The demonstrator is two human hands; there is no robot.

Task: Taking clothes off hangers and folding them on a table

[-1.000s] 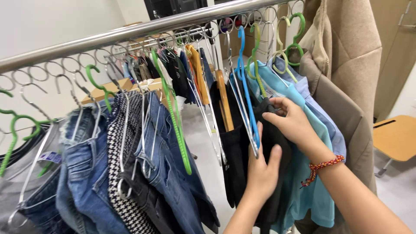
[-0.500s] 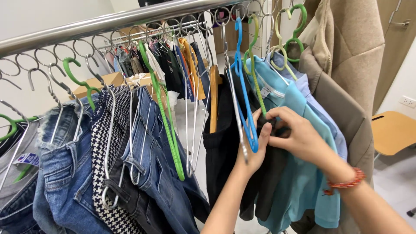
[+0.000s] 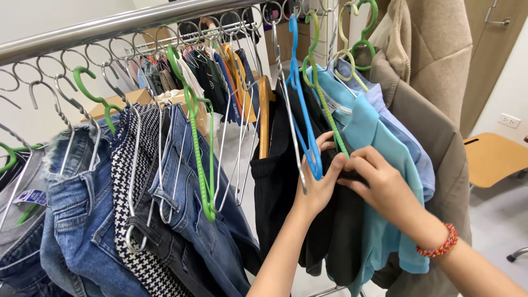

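Left hand (image 3: 319,184) pinches the lower end of the blue hanger (image 3: 301,110), which hangs from the metal rail (image 3: 110,25), long axis near vertical, hook up. Right hand (image 3: 379,184), fingers curled, grips the black garment (image 3: 341,231) just beside the light-blue shirt (image 3: 379,143).

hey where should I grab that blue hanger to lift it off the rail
Probably the blue hanger is best pinched on its bare neck just below the hook, coming from the near side: the lower corner is crowded by the left hand and black garment.
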